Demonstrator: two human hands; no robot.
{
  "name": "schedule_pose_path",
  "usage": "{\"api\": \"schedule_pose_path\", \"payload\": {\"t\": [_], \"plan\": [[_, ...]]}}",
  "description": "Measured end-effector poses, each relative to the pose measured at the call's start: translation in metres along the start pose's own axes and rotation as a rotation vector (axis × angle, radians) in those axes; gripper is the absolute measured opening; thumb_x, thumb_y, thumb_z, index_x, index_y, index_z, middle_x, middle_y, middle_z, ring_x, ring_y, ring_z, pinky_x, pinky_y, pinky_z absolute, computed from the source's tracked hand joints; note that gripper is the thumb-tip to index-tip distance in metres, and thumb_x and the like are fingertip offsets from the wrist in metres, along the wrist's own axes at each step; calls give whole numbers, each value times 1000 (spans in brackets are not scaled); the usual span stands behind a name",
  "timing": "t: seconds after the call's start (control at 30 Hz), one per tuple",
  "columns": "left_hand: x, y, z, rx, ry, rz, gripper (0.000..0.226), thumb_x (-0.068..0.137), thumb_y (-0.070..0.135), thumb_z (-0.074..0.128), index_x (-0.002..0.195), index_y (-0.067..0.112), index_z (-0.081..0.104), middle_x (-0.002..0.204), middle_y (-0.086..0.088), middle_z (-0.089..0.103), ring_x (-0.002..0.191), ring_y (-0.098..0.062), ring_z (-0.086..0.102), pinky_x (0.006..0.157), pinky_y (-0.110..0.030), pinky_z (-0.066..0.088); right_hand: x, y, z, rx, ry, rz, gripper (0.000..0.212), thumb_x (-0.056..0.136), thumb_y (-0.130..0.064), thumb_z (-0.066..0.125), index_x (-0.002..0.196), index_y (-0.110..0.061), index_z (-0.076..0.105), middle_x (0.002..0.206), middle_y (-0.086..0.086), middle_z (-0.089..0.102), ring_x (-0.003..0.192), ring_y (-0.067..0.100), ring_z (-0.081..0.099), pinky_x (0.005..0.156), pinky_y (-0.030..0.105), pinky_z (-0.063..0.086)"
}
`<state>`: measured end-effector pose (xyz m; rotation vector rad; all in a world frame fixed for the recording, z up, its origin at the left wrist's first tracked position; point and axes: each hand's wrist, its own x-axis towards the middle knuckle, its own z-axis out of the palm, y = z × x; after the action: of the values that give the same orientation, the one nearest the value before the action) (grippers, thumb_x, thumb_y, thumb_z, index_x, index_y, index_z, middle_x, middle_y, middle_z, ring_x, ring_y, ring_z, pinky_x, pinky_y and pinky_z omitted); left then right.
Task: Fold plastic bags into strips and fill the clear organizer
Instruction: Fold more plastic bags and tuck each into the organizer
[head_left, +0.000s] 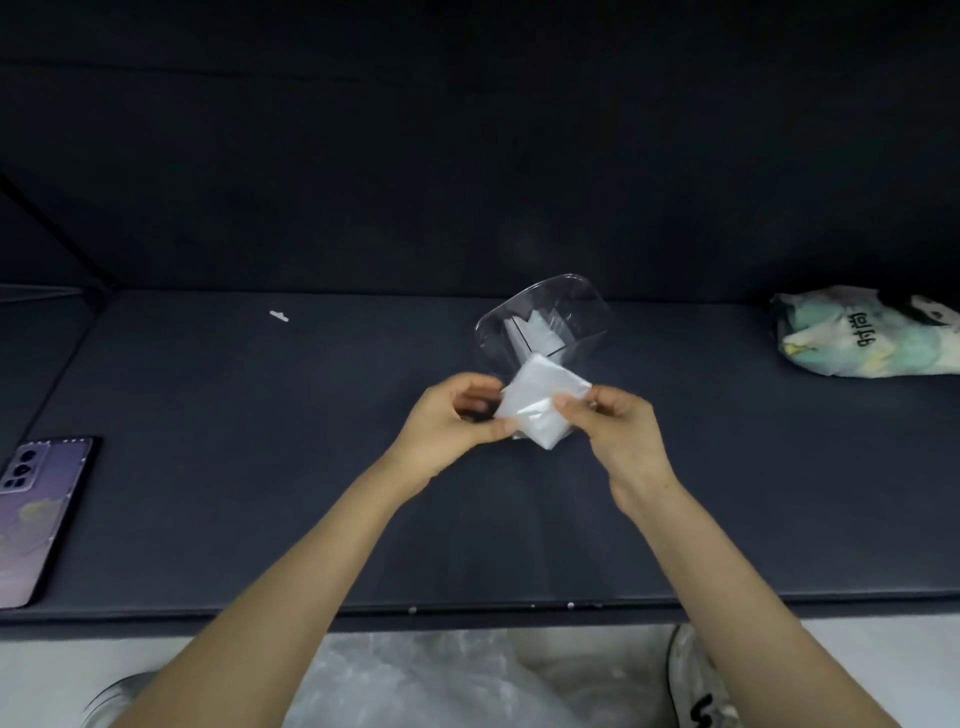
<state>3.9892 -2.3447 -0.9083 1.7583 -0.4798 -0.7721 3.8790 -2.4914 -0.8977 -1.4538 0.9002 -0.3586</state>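
At the bottom edge of my view lies a heap of crumpled clear plastic (415, 680), with a white shoe (696, 686) in the lower right corner. Above that begins the dark worktop (234, 467), and both forearms reach over it toward the middle of the frame. There my left hand (452, 421) pinches the left edge of a folded white plastic bag (540, 405) between thumb and curled fingers, while my right hand (618, 431) pinches its right edge the same way. The bag is held as a flat, squarish pack. Right behind it stands the clear organizer (545, 317), which looks tilted and has white folded pieces inside. A purple phone (36, 514) lies face down at the left edge. A small white scrap (279, 316) sits toward the upper left, and a printed green-and-white bag (862, 332) lies at the far right.
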Motion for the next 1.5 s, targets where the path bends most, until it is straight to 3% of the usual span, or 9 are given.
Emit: {"api": "schedule_pose_path", "payload": {"t": [0.13,0.27,0.5,0.6,0.83,1.07,1.2,1.33,1.5], "plan": [[53,-8,0,371,147,23,97,69,36,86,148,18,33,150,-1,31,139,-17,29,114,-32,27,31,-19,-24,-67,4,-22,14,81,-7,74,71,-5,66,80,8,59,72,11,55,60,8,43],[95,-9,14,554,65,5,126,65,49,84,155,18,2,162,-5,6,149,-24,5,120,-42,13,54,-32,-40,-151,13,-86,6,80,0,72,76,-1,68,98,3,59,78,9,59,62,8,47],[104,-16,15,459,82,53,122,62,42,88,154,11,14,156,-3,25,142,-18,29,115,-29,28,76,-31,-42,-315,-37,-173,7,78,-3,75,82,0,71,108,-4,55,88,4,56,79,20,47],[87,-21,9,468,42,60,121,61,40,89,154,12,16,154,0,27,139,-16,32,113,-27,29,80,-28,-31,-441,-70,-219,10,74,-14,80,72,-17,71,119,-9,53,108,11,55,98,36,46],[36,-34,-1,492,-29,34,119,59,38,91,153,17,21,150,9,29,136,-9,31,105,-16,25,72,-17,6,-1056,-136,-325,6,83,-29,66,81,-27,71,154,-4,33,143,18,19,117,39,4],[7,-39,-11,548,-29,46,116,58,38,91,152,17,26,148,9,31,134,-9,34,104,-14,24,44,14,25,-1205,-101,-604,12,79,-25,66,76,-24,77,149,9,41,142,32,28,115,54,0],[-7,-40,-14,563,-35,53,115,59,38,91,151,17,26,149,10,31,135,-9,33,105,-13,22,32,19,30,-1238,-114,-552,8,77,-25,72,83,-26,78,150,7,40,141,32,28,114,53,-4],[-16,-40,-17,576,-49,56,115,60,40,90,152,16,24,149,9,31,135,-10,33,106,-15,23,25,15,30,-1294,-105,-647,35,53,-28,88,86,-25,76,132,18,57,122,41,52,106,66,20],[-24,-41,-20,603,-86,49,115,62,43,88,153,18,21,149,10,29,135,-11,33,110,-20,26,18,2,14,-1154,-124,-912,40,60,-32,83,97,-24,69,132,13,56,119,32,52,109,54,23]]}}
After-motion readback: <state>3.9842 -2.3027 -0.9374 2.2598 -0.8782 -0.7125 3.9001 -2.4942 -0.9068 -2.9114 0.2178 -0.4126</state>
